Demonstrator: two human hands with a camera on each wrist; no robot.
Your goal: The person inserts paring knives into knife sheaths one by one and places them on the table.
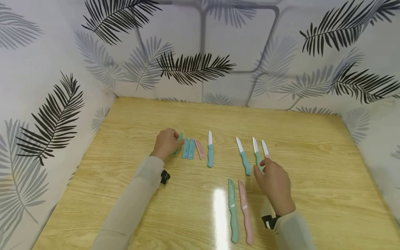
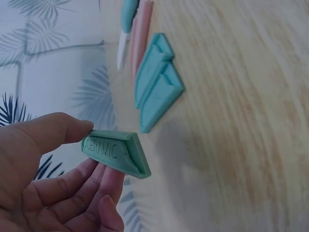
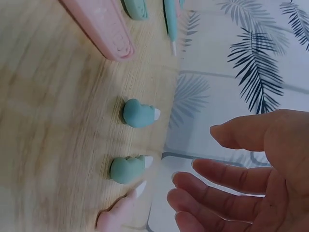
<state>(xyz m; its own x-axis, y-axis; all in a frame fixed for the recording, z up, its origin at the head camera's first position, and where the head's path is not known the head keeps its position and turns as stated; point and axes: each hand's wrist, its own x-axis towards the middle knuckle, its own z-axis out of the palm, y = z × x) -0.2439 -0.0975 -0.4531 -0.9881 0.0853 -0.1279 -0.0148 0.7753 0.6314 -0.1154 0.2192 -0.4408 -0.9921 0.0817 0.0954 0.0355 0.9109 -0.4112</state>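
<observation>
My left hand pinches a green knife sheath between thumb and fingers, its side marked CERAMIC. Just right of it lie two blue sheaths side by side and a pink sheath. Over the right part of the table my right hand hovers with nothing in it, fingers loosely bent and apart from the thumb. Close by lie a green-handled knife and a pink-handled knife, their handles partly covered by the hand in the head view. A blue-handled knife lies just left of them.
Another blue-handled knife, blade bare, lies mid-table. Nearer the front are a longer green knife and a longer pink knife, both sheathed. Leaf-patterned covering rises behind the wooden table and at its sides.
</observation>
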